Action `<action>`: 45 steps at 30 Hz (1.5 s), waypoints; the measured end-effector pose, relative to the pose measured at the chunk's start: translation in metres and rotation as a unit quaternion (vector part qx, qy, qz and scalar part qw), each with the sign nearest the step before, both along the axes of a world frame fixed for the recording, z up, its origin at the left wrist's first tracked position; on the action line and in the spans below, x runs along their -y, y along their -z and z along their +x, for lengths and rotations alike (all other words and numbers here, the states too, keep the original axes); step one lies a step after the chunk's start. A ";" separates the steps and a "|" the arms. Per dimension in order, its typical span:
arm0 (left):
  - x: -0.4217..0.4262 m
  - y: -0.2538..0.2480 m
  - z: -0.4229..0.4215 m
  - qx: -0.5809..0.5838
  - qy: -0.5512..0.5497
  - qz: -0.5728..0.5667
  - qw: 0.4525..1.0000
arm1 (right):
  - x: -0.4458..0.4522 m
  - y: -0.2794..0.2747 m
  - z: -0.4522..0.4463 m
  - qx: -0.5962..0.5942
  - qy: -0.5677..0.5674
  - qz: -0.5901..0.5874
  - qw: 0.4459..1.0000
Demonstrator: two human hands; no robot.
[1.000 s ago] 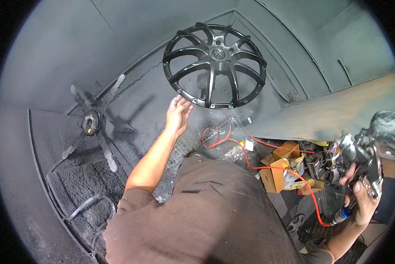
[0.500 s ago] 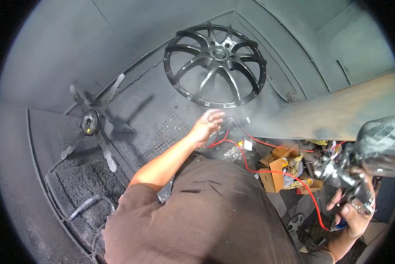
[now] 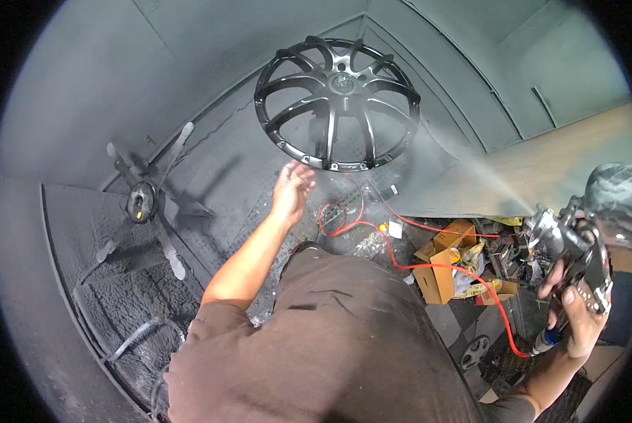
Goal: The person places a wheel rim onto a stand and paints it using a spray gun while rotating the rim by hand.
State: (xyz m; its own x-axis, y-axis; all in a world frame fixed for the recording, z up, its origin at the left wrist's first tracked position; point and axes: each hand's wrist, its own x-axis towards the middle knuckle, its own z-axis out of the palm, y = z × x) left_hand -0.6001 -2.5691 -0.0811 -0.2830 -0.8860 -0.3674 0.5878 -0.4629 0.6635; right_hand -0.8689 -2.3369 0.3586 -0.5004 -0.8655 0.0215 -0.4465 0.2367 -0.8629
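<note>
A dark alloy wheel rim (image 3: pixel 344 102) with several spokes is at the top middle. My left hand (image 3: pixel 293 189) is just below its near left edge, fingers loosely apart and empty; whether a fingertip touches the rim I cannot tell. On the right, my right hand (image 3: pixel 578 314) is wrapped round the handle of a metal spray gun (image 3: pixel 566 236). A cloudy cup (image 3: pixel 612 201) sits on top of the gun. Pale mist fans from its nozzle up and left toward the wheel rim. A red air hose (image 3: pixel 499 307) joins the gun at the handle's bottom.
A stand with several arms (image 3: pixel 142 202) is at the left. Grey coated booth walls (image 3: pixel 83 92) rise behind. Open cardboard boxes (image 3: pixel 439 278) and clutter lie at lower right, below a wooden board (image 3: pixel 569 158). The hose loops across the floor.
The wheel rim has turned, its spokes now lying at other angles. My left hand has moved left along its edge. The spray gun is slightly higher and further right, and its spray fan shows clearly.
</note>
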 end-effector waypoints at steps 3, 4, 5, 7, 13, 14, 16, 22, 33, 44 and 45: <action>0.008 -0.025 0.007 0.004 -0.028 0.005 1.000 | 0.002 -0.004 -0.015 -0.022 -0.039 0.018 0.999; 0.006 -0.022 0.005 -0.017 -0.015 0.026 0.999 | 0.003 -0.004 -0.013 -0.024 -0.032 0.013 0.999; 0.003 -0.020 0.002 -0.039 -0.002 0.048 0.998 | 0.003 -0.002 -0.011 -0.021 -0.027 0.007 0.999; -0.008 -0.026 -0.009 -0.041 0.019 0.033 0.998 | 0.002 -0.003 -0.002 0.006 -0.012 0.008 1.000; -0.029 -0.018 -0.057 -0.038 0.125 -0.004 0.991 | -0.012 -0.002 0.022 0.129 -0.041 0.074 0.988; -0.032 -0.002 -0.061 0.001 0.192 -0.057 0.980 | -0.014 0.002 0.021 0.130 -0.055 0.076 0.987; -0.039 -0.004 -0.066 0.040 0.258 -0.110 0.959 | -0.018 0.011 0.020 0.131 -0.082 0.080 0.985; -0.034 0.006 -0.054 -0.048 0.094 0.017 0.994 | -0.003 0.004 0.021 0.077 -0.023 0.066 0.995; -0.017 -0.018 -0.028 -0.060 0.031 0.032 0.997 | -0.003 0.005 0.003 0.070 -0.024 0.028 0.997; -0.039 -0.006 -0.076 0.008 0.282 -0.038 0.959 | 0.000 -0.001 0.023 0.139 -0.042 0.122 0.982; -0.037 0.003 -0.073 -0.005 0.228 -0.003 0.974 | 0.001 0.005 0.023 0.112 -0.016 0.085 0.990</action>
